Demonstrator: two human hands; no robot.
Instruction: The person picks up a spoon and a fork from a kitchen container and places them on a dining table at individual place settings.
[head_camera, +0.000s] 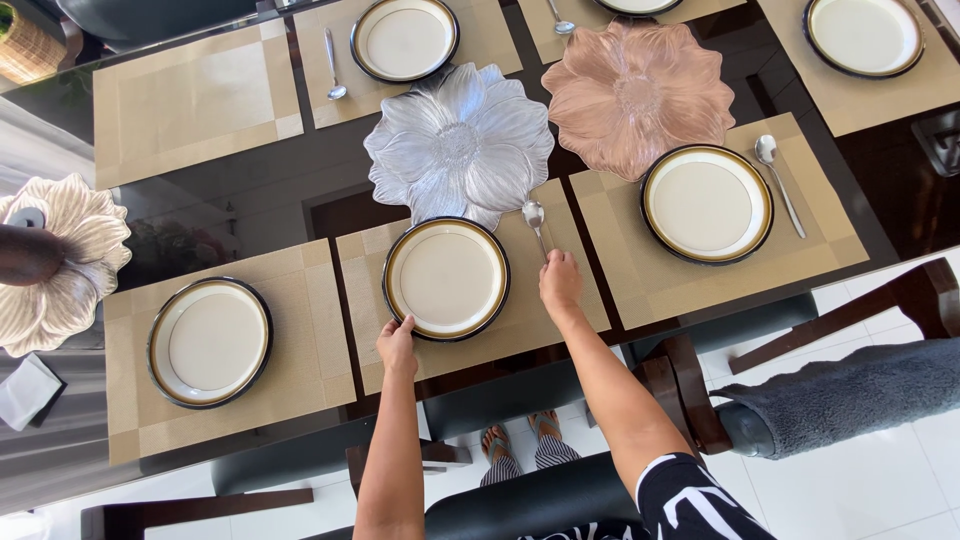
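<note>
Both arms reach forward: left hand (397, 345) grips the plate (446, 278) rim, right hand (560, 281) pinches the spoon (536, 222) handle.

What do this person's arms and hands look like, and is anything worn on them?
Both arms are bare from shoulder to fingertips. The left hand and the right hand show no gloves, and no rings, watch or bracelets can be made out. A black garment with white markings shows at the right shoulder.
</note>
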